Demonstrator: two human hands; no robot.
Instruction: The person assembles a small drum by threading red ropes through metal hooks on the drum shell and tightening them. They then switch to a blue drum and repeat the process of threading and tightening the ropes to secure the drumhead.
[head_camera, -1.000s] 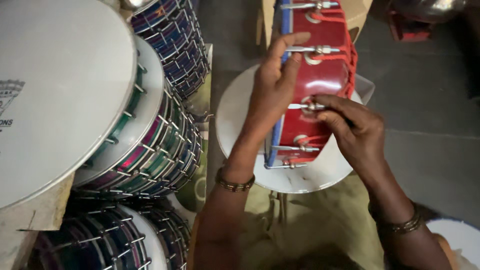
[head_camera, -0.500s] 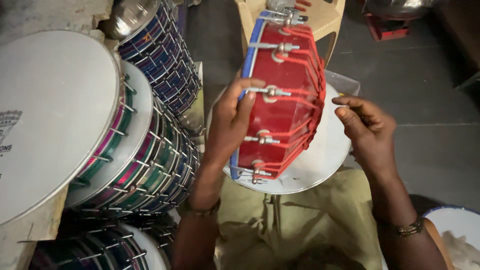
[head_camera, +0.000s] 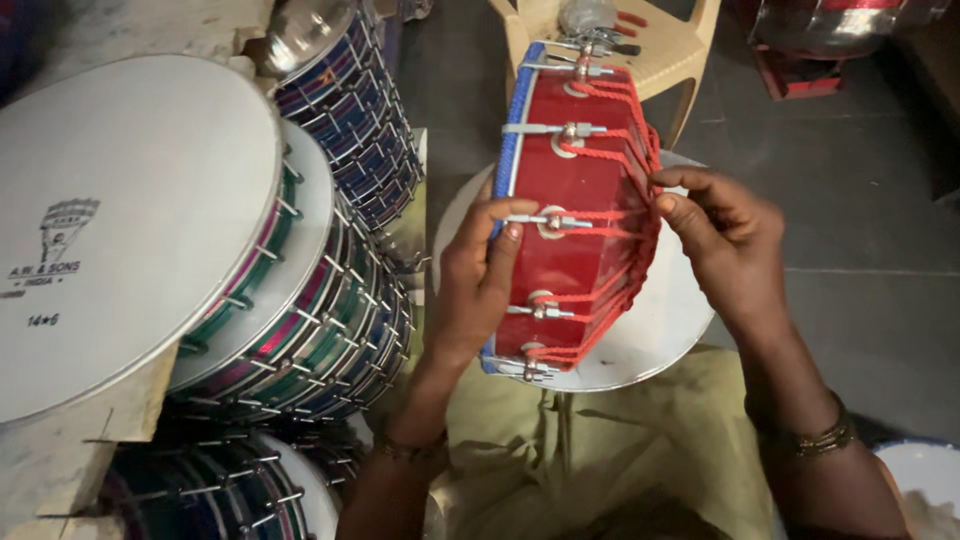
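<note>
A red drum (head_camera: 575, 215) with a blue rim, metal tension hooks and red cord lacing stands on its edge on a white drumhead (head_camera: 650, 330) in front of me. My left hand (head_camera: 478, 285) grips the drum's left side, fingers laid over the blue rim next to a metal hook. My right hand (head_camera: 725, 240) is at the drum's right edge, thumb and fingers pinched on the red cord (head_camera: 640, 215).
Several finished drums with white heads and multicoloured lacing are stacked at my left (head_camera: 300, 290). A tan plastic stool (head_camera: 665, 45) with small tools on it stands behind the red drum. Grey floor (head_camera: 860, 210) lies to the right, and red items sit at the far right.
The red drum has been turned and now stands more upright. My right hand has moved from beside the drum to its right edge and pinched the red cord. My left hand slid lower on the rim.
</note>
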